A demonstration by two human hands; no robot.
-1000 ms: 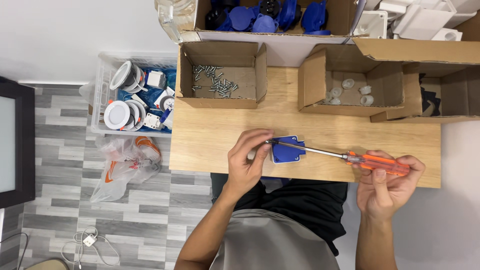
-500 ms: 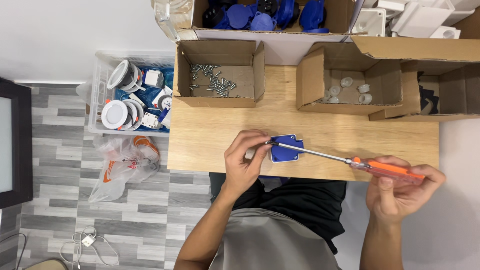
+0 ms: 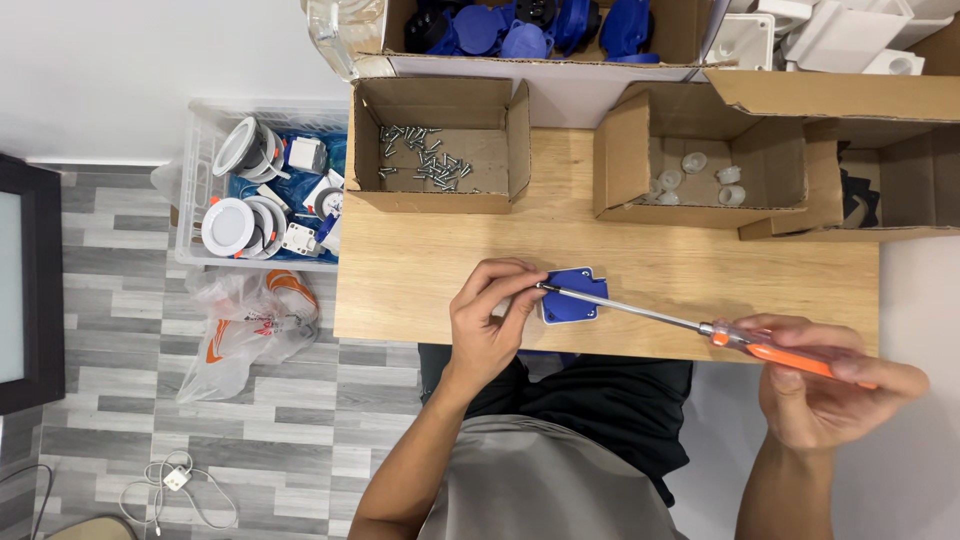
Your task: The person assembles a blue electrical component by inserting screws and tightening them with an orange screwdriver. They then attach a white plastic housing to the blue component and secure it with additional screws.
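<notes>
A small blue plastic part [image 3: 575, 295] lies on the wooden table [image 3: 430, 280] near its front edge. My left hand [image 3: 490, 320] pinches at the part's left edge, where the screwdriver tip meets it. My right hand [image 3: 825, 385] grips the orange handle of a long screwdriver [image 3: 690, 322], out past the table's right front corner. The metal shaft slants up and left to the blue part.
An open cardboard box of screws [image 3: 435, 160] and another with small clear caps [image 3: 700, 180] stand at the table's back. Behind them is a box of blue parts [image 3: 540, 25]. A clear bin of white round lamps [image 3: 260, 200] and a plastic bag [image 3: 250, 320] sit on the floor at left.
My right hand with the screwdriver handle has shifted slightly right and down. My left hand and the blue part stay in place.
</notes>
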